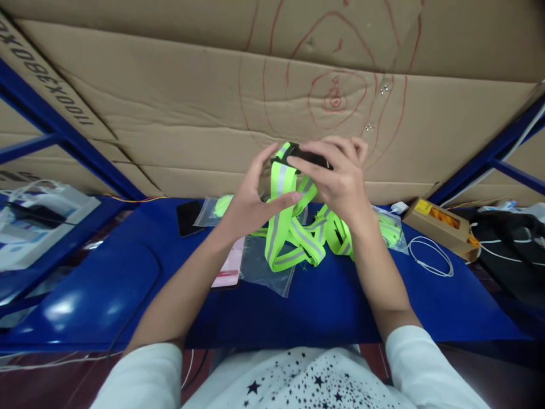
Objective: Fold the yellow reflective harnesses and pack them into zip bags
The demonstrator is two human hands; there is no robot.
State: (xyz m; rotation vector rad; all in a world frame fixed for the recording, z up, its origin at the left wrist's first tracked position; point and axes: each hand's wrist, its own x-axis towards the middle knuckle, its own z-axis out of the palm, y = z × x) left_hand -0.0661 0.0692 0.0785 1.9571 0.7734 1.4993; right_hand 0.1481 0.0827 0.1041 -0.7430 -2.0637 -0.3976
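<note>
In the head view, my right hand point(340, 176) grips a black buckle point(313, 156), fingers along its top and front. Neon-green reflective straps point(281, 182) with a silver stripe hang from it in loops down to the blue table. My left hand point(255, 199) is at the left of the buckle, its thumb stretched across the front of the hanging strap and its fingers apart, pointing up beside the buckle. Whether the left fingertips touch the strap's back I cannot tell. More green strap point(338, 233) lies bundled below my right wrist.
The blue table point(340, 301) holds a black phone point(188, 217), clear plastic bags point(266, 264), a pink-screened device point(230, 267), a white cable point(432, 258) and a cardboard box point(443, 227). A cardboard panel point(179, 102) with red rings stands behind. Black bag point(511, 244) at right.
</note>
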